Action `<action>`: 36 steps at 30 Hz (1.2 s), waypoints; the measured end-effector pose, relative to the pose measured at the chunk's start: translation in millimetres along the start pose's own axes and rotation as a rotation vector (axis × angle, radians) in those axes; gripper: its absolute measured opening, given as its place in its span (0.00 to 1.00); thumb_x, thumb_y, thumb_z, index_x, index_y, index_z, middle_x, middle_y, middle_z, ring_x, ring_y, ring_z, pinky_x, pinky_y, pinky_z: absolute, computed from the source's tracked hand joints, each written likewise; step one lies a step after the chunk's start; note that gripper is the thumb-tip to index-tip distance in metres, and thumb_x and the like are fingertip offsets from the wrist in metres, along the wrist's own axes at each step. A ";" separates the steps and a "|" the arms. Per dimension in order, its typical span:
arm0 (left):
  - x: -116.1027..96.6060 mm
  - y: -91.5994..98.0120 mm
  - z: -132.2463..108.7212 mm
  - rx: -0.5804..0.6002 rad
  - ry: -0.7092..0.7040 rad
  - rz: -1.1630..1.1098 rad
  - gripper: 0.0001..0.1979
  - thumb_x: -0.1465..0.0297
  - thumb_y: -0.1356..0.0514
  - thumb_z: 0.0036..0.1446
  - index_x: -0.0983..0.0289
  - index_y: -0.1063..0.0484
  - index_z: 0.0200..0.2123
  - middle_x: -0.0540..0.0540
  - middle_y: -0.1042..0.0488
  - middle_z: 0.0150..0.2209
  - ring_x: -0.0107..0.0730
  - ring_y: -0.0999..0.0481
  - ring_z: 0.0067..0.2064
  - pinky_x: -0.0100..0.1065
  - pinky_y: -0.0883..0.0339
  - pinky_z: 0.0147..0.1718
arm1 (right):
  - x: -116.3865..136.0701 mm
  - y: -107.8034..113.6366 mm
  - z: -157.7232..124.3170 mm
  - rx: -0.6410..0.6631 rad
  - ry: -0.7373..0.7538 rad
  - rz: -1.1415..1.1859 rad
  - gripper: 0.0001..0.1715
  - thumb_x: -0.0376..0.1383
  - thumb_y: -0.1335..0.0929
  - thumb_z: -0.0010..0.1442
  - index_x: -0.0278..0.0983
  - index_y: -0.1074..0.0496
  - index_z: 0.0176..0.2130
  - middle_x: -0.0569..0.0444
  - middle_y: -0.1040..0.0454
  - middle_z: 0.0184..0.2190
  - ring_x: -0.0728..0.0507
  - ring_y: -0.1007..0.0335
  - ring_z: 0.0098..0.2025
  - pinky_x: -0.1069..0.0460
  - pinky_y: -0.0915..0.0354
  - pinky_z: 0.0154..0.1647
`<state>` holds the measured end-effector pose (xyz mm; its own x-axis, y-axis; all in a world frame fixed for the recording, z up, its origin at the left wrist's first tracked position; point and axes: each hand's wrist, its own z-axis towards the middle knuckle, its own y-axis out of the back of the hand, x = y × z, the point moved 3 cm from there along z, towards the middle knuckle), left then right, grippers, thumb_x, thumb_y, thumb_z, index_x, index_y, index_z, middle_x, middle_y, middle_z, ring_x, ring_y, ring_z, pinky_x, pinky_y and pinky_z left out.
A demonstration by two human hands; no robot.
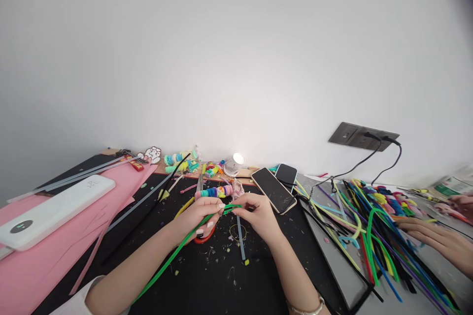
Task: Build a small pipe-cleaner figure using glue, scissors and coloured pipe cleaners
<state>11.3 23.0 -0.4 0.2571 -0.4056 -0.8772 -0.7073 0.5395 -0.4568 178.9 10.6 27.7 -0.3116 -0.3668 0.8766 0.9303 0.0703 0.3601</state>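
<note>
My left hand (195,214) pinches a long green pipe cleaner (165,264) between thumb and fingers, above the black table mat. The long part trails down along my left forearm to the lower edge of the view. At the short end, the green strand looks doubled, and my right hand (261,216) grips it with thumb and forefinger. Under my left hand shows the red handle of scissors (204,239), mostly hidden. Just beyond my hands lies a roll of multicoloured fuzzy wire (214,192). A translucent glue stick (241,238) lies below my right hand.
Two phones (273,189) lie beyond my right hand. At right, bundled pipe cleaners (373,236) sit near another person's hand (436,241). A white power bank (59,211) rests on pink sheets (88,236) at left. A paper cup (232,166) stands by the wall; cables hang from a socket (364,137).
</note>
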 end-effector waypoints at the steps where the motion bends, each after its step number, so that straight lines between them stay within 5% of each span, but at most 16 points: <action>1: 0.6 0.3 0.2 0.007 0.005 -0.016 0.17 0.59 0.35 0.49 0.64 0.37 0.23 0.43 0.39 0.10 0.15 0.53 0.07 0.22 0.57 0.08 | 0.6 -0.1 -0.1 0.000 0.012 -0.014 0.05 0.37 0.25 0.50 0.40 0.19 0.31 0.54 0.23 0.26 0.48 0.35 0.25 0.53 0.41 0.26; 36: 6.0 3.6 3.9 -0.002 0.067 0.002 0.18 0.58 0.36 0.47 0.62 0.39 0.21 0.40 0.47 0.06 0.18 0.55 0.07 0.22 0.58 0.06 | 9.4 -0.8 -2.3 -0.011 0.163 -0.156 0.03 0.34 0.27 0.54 0.38 0.21 0.30 0.54 0.22 0.26 0.47 0.29 0.27 0.54 0.37 0.28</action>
<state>12.8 25.3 -7.8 0.2109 -0.4527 -0.8664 -0.7094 0.5389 -0.4543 175.7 4.9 34.9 -0.4170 -0.5179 0.7469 0.8757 -0.0087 0.4829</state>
